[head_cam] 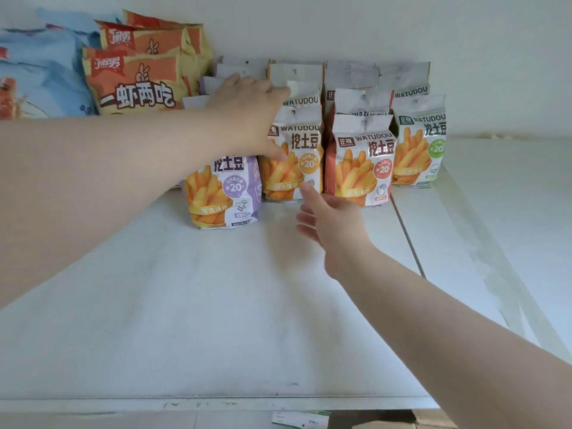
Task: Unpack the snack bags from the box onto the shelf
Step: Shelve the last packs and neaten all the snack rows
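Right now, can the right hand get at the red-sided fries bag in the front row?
Probably yes. The right hand is open just before the red-sided fries bag, with nothing between them; the left hand is busy over the purple bag.

- The scene is lit brightly and evenly by soft, diffuse light; no lamp or window is seen.
- Faint, blurred shadows are cast under both forearms onto the white shelf (216, 305).
- The white wall (402, 32) is washed pale, near overexposure.
- Wide-angle distortion is seen at the edges: the shelf's front lip bows and the blue bags (37, 72) at far left are stretched and softened.
- Print on the central snack bags (362, 162) is rendered fairly sharp; the right hand (328, 218) is slightly motion-blurred.
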Motion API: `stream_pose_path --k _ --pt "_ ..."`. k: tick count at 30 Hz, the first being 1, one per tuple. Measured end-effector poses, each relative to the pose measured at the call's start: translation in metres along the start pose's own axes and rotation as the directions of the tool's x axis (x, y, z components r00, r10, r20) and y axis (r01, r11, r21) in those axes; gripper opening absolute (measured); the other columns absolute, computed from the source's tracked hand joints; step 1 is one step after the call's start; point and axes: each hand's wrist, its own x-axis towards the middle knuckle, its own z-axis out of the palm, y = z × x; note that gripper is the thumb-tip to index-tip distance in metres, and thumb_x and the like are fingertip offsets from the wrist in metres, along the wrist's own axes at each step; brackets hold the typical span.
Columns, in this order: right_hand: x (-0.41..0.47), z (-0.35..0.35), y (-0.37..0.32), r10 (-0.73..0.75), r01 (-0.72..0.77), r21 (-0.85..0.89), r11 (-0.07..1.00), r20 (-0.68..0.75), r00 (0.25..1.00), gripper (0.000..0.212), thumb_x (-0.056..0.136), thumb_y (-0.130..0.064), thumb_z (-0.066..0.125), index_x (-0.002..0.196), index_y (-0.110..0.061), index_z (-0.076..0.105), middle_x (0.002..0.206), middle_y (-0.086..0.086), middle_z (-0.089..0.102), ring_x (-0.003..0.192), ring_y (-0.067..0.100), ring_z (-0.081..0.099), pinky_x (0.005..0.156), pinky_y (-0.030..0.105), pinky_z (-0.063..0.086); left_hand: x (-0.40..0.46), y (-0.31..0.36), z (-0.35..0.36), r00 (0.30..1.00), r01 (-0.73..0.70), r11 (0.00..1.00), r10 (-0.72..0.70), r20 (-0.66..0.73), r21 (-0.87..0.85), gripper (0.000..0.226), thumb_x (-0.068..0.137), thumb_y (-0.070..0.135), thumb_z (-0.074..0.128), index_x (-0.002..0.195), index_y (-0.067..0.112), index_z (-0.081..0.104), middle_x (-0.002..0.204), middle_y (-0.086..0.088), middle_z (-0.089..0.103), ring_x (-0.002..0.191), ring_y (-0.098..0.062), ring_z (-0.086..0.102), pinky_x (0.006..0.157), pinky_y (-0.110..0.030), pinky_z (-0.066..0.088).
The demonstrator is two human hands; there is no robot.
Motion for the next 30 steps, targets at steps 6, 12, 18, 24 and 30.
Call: stream_pose_path --k 6,12,18,24,30 --pt "0.047 0.043 0.006 0.186 -0.184 0.112 0.977 -0.010 0.982 0.058 0.079 -0.039 0.078 0.120 -0.004 0.056 0.108 0.011 0.067 0.097 0.028 0.068 0.088 0.043 0.058 -0.002 0.010 0.013 0.997 0.066 0.998 -0.065 -0.050 0.017 0.093 0.068 0.058 0.075 0.139 0.011 0.039 0.132 -0.015 0.049 0.119 -0.035 0.049 0.102 -0.045 0.033" --pt "0.056 0.048 0.006 0.146 -0.140 0.151 0.979 -0.030 0.989 0.049 0.087 -0.027 0.073 0.124 -0.001 0.053 0.108 0.011 0.064 0.095 0.025 0.068 0.089 0.041 0.058 -0.005 0.014 0.016 0.991 0.068 0.997 -0.064 -0.116 0.025 0.094 0.069 0.058 0.075 0.141 0.012 0.035 0.133 -0.014 0.049 0.122 -0.036 0.049 0.113 -0.048 0.022" --pt "0.014 0.041 -0.003 0.242 -0.228 0.172 0.958 -0.068 0.968 0.029 0.086 -0.033 0.074 0.086 -0.011 0.056 0.083 0.007 0.063 0.083 0.022 0.068 0.095 0.043 0.054 -0.030 -0.005 0.005 0.950 0.091 0.977 -0.143 -0.279 -0.191 0.085 0.080 0.069 0.043 0.145 0.014 0.035 0.148 -0.011 0.038 0.138 -0.031 0.034 0.119 -0.050 0.009" --pt "-0.032 0.045 0.004 0.046 -0.033 -0.154 0.988 0.082 0.996 0.069 0.083 -0.044 0.073 0.140 -0.019 0.046 0.121 -0.001 0.061 0.114 0.019 0.060 0.106 0.042 0.045 -0.129 -0.040 0.039 0.898 0.186 0.747 -0.393 -0.198 -0.638 0.110 0.071 0.051 0.076 0.154 0.026 0.009 0.162 -0.008 -0.003 0.149 -0.024 -0.001 0.119 -0.042 0.007" --pt "-0.013 0.091 0.007 0.000 0.020 -0.233 0.972 0.087 0.996 0.051 0.083 -0.042 0.074 0.124 -0.026 0.047 0.114 -0.001 0.061 0.109 0.023 0.062 0.098 0.042 0.052 -0.148 -0.030 0.071 0.937 0.209 0.601 -0.348 -0.017 -0.771 0.137 0.062 0.022 0.089 0.152 0.033 -0.014 0.160 -0.002 0.009 0.144 -0.020 0.025 0.112 -0.041 0.034"
